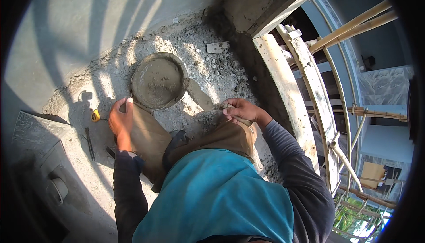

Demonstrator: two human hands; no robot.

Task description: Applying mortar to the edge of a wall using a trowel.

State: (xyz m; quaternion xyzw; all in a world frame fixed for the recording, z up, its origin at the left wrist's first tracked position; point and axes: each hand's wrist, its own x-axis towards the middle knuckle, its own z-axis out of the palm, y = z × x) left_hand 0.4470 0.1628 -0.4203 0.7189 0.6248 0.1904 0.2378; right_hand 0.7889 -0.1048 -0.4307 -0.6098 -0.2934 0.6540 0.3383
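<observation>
In my right hand (241, 111) is a trowel (201, 96), gripped by its handle. Its mortar-coated blade points left, close to the right rim of a round pan (132, 88). Grey wet mortar (158, 78) fills much of the pan, which stands on the rubble floor in front of my knees. My left hand (120, 122) rests against my left knee near the pan's lower left rim. Its thumb and fingers are apart, and I see nothing held in them.
A yellow tape measure (95, 115) and a thin dark tool (90, 144) lie left of my knee. Behind the pan lies a flat pale piece (218, 47). A plastered wall (110, 13) bounds the far side. Planks (310, 84) and bamboo poles (352, 26) stand on the right.
</observation>
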